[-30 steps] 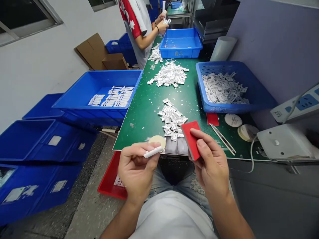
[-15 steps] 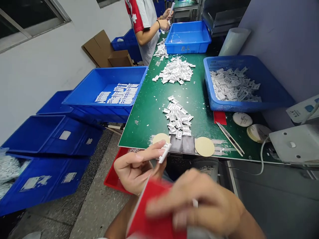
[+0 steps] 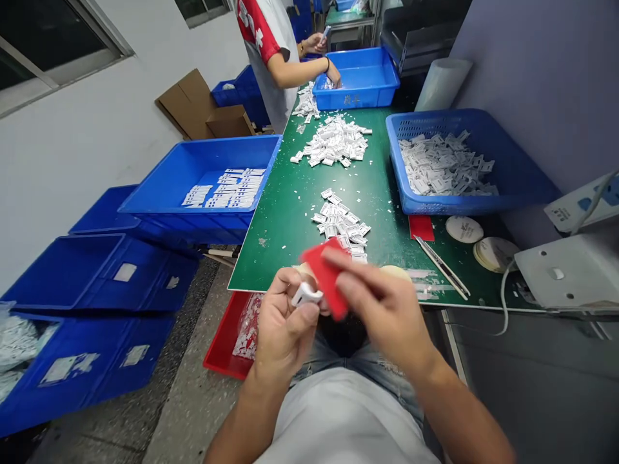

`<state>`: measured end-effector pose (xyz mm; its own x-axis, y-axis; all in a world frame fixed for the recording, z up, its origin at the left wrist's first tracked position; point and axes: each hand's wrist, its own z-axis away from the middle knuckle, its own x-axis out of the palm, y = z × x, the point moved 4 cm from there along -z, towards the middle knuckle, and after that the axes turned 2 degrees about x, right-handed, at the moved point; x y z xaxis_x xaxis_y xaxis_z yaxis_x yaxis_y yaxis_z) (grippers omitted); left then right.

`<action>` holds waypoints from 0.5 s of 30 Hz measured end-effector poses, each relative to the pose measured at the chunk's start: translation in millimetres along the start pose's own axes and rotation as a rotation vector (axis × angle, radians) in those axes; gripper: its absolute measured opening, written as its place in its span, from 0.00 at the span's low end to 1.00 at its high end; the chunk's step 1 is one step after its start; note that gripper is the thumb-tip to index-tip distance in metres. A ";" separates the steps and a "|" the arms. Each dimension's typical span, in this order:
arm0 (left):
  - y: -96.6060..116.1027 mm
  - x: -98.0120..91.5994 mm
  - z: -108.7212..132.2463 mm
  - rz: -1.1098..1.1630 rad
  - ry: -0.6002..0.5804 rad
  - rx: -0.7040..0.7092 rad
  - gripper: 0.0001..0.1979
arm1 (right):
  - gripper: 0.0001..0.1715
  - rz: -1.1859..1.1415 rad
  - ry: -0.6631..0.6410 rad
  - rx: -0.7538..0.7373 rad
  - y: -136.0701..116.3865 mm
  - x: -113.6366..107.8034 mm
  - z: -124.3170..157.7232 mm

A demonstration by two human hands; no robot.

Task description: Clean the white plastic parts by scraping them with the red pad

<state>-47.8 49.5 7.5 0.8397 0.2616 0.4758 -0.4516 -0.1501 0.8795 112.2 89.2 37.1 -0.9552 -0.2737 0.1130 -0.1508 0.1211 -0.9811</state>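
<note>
Between the thumb and fingers of my left hand [image 3: 285, 322] is a small white plastic part [image 3: 306, 295] with a notch in its edge. My right hand [image 3: 382, 303] grips a flat red sheet [image 3: 329, 274], sandpaper-like, whose left edge is right beside the white part. I cannot tell whether the two touch. Just beyond my hands, a pile of similar white parts [image 3: 338, 219] lies on the green table [image 3: 285, 225]. A pale round disc [image 3: 396, 273] at the table's front edge is partly hidden by my right hand.
Blue bins with white parts stand left [image 3: 164, 174] and right [image 3: 401, 200]. A cutter knife [image 3: 441, 265] lies near a red square [image 3: 422, 228] and round discs [image 3: 496, 254]. A red tray [image 3: 217, 354] sits below. Across the table a co-worker [image 3: 271, 58] reaches into a blue tub [image 3: 358, 100].
My right hand has brought the red sheet up and forward to the white part. My left hand has turned the part. The co-worker's one hand has gone down into the blue tub.
</note>
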 end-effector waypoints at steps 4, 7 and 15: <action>4.9 4.2 -1.4 -0.094 -0.072 0.234 0.14 | 0.16 -0.095 0.056 0.064 6.6 -6.2 -2.3; 10.3 -1.2 1.0 -0.229 -0.054 0.483 0.12 | 0.17 -0.029 -0.006 0.089 11.2 -6.0 1.0; 6.4 2.6 -2.4 0.028 -0.124 0.228 0.12 | 0.14 -0.131 0.141 0.091 20.5 -14.3 18.2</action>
<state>-49.2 51.5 14.4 0.8648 0.1375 0.4830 -0.4074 -0.3704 0.8348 127.4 78.3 12.6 -0.9561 -0.1448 0.2546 -0.2580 0.0045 -0.9661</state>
